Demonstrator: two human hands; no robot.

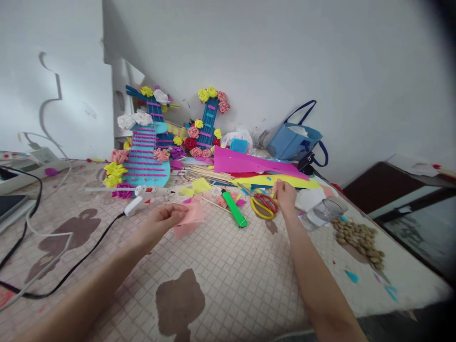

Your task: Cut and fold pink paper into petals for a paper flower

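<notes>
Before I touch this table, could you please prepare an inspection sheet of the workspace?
Surface: patterned tablecloth with brownish patches.
Work things: peach paper in the left hand; scissors with red and yellow handles; green tool lying between the hands.
Clutter: coloured scraps, thin sticks, a tilted glass jar, a heap of nut-like pieces.
Left hand: pinches the peach paper.
Right hand: fingers curled, beside the scissors; its grip is unclear.
Cables: black cable from the white glue gun; white cable at left.
Surroundings: pale wall behind; blue bag at the back. Other people: nothing seen.
</notes>
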